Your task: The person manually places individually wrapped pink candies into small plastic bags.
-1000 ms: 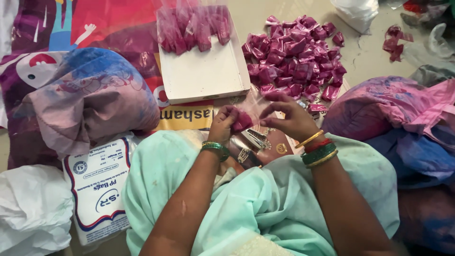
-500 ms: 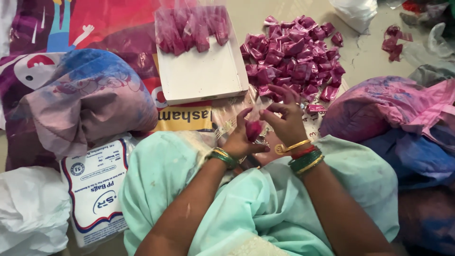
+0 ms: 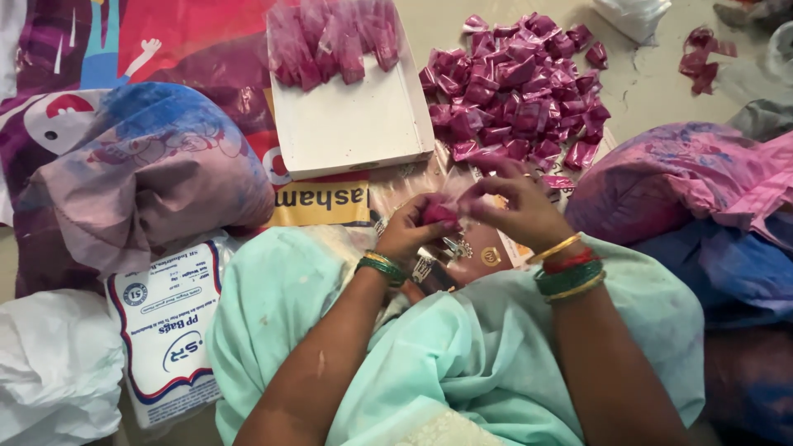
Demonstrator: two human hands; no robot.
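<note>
My left hand (image 3: pixel 409 233) and my right hand (image 3: pixel 514 208) meet over my lap, both pinching one small pink packet (image 3: pixel 439 214) between the fingertips. Green and gold bangles sit on both wrists. Just beyond my hands lies a heap of small pink packets (image 3: pixel 519 91) on the floor. A white flat box (image 3: pixel 351 124) to the left of the heap carries a row of pink-filled clear pouches (image 3: pixel 334 37) along its far edge. My knees are covered in pale green cloth (image 3: pixel 462 363).
A large stuffed sack stained pink and blue (image 3: pixel 140 182) lies at left, with a white printed bag (image 3: pixel 169 330) and white plastic (image 3: pixel 49 372) nearer me. Pink and blue stained sacks (image 3: pixel 702 215) crowd the right. A few loose pink packets (image 3: pixel 702 49) lie at far right.
My hands drew together and lifted slightly off my lap, the right hand coming back from the heap, and now both pinch the same pink packet.
</note>
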